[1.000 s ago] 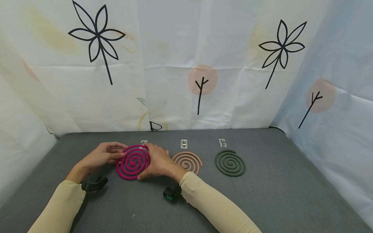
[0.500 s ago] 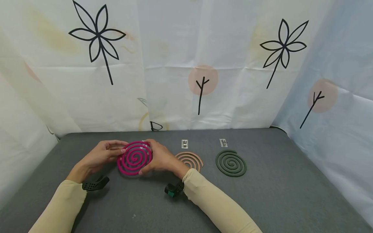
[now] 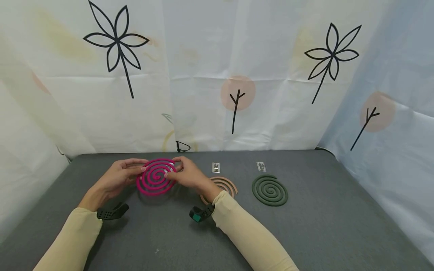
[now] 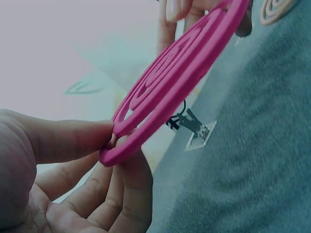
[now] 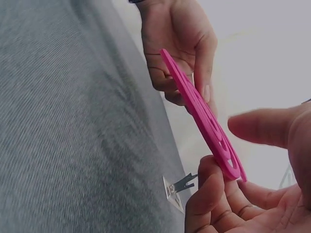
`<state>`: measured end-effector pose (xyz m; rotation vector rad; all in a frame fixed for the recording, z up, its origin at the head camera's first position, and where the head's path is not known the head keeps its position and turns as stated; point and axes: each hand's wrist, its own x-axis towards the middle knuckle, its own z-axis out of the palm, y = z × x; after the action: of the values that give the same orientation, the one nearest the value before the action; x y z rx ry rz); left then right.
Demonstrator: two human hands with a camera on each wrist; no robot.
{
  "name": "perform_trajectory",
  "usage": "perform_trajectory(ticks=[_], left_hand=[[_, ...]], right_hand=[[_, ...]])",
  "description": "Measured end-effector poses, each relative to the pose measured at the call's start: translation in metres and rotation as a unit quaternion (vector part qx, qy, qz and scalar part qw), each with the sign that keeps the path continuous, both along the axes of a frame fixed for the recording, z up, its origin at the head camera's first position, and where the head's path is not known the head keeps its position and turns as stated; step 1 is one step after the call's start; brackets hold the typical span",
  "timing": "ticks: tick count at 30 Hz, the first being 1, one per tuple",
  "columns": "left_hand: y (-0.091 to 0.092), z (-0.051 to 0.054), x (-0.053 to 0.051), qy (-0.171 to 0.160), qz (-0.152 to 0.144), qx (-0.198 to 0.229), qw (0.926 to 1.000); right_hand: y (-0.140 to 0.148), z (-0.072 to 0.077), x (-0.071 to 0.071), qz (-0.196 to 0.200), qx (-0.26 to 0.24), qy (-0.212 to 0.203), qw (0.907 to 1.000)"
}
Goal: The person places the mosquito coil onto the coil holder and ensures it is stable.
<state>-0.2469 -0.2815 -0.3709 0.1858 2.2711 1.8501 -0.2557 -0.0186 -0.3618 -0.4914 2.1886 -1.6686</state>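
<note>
Left hand [image 3: 113, 178] pinches the magenta mosquito coil [image 3: 156, 176], now higher above the gray tabletop [image 3: 169, 241], near a metal stand [image 4: 195, 129]; the right hand [image 3: 190, 174] supports its rim (thumb now spread clear), presumably leaving the left in control.

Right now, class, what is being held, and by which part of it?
The pink spiral coil: the left hand pinches its outer ring on the left, while the right hand has bent fingers against the opposite edge.

I see a pale printed curtain [image 3: 200, 41] across my head view's top, bluish upper right, grey table [image 3: 339, 226] below.
</note>
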Motion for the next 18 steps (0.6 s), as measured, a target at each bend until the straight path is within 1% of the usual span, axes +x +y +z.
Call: perform_trajectory(ticks=[3,6,8,10,12,14,16,18], left_hand=[[0.0,0.003,0.001,-0.002,0.014,0.019,0.9997],[0.002,0.005,0.0,-0.007,0.036,0.037,0.9986],[0.004,0.007,0.0,-0.013,0.051,0.051,0.9973],[0.005,0.009,0.001,-0.02,0.065,0.073,0.995],[0.006,0.01,0.001,-0.027,0.076,0.106,0.9911],[0.007,0.012,0.002,-0.032,0.084,0.145,0.9854],[0.008,0.013,0.003,-0.033,0.087,0.183,0.9787],[0.009,0.014,0.004,-0.03,0.083,0.217,0.9722]], right_hand=[[-0.003,0.0,-0.002,-0.02,-0.023,-0.021,0.9993],[-0.006,-0.002,-0.005,-0.039,-0.05,-0.044,0.997],[-0.007,-0.002,-0.007,-0.049,-0.076,-0.06,0.9941],[-0.009,-0.003,-0.008,-0.058,-0.106,-0.078,0.9896],[-0.01,-0.003,-0.01,-0.066,-0.127,-0.091,0.9855],[-0.012,-0.002,-0.011,-0.074,-0.147,-0.103,0.981],[-0.014,-0.001,-0.012,-0.082,-0.161,-0.11,0.9775],[-0.016,0.001,-0.013,-0.091,-0.174,-0.115,0.9738]])
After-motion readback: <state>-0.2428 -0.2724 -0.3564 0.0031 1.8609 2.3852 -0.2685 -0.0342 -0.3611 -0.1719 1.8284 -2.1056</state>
